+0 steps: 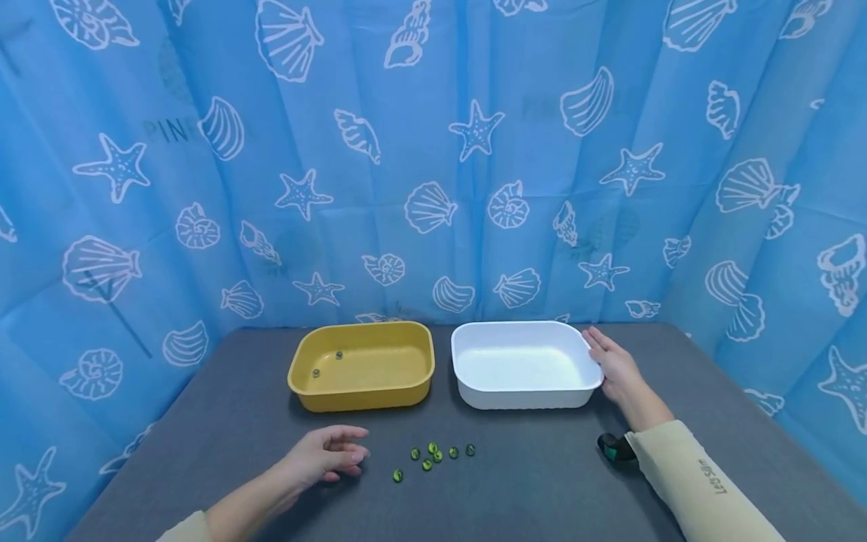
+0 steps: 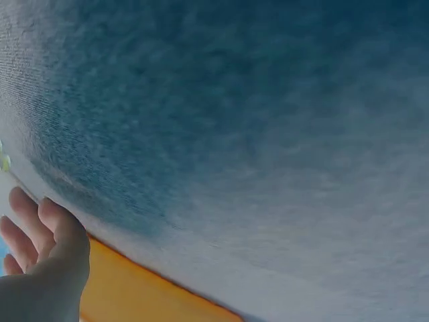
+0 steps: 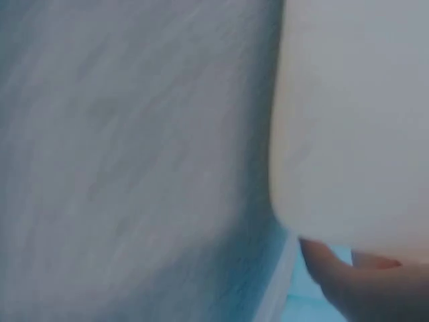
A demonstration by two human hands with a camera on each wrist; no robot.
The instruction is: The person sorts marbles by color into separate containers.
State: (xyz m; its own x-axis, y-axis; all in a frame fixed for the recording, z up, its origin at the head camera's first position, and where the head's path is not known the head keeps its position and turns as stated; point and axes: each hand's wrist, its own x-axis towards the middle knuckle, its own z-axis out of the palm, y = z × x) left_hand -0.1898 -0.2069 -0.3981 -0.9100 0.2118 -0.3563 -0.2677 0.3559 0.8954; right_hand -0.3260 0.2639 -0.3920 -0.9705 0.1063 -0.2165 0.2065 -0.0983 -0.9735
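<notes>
My right hand (image 1: 615,367) rests against the outer right end of a white basin (image 1: 528,399), its fingers stretched along the rim toward the back corner. In the right wrist view, fingers (image 3: 335,272) lie right at the basin's wall. My left hand (image 1: 325,455) hovers over the near left of the table, fingers loosely bent and holding nothing. Just right of it lie several green glass marbles (image 1: 433,448) in a loose cluster. Behind the left hand stands a yellow basin (image 1: 366,399) with two small dark marbles (image 1: 339,355) on its floor. The white basin shows nothing inside.
A dark grey cloth (image 1: 528,482) covers the table. Beside the right sleeve sits a black strap-like object with a green patch (image 1: 615,449). A blue curtain (image 1: 433,248) printed with shells and starfish hangs behind the basins and along both sides.
</notes>
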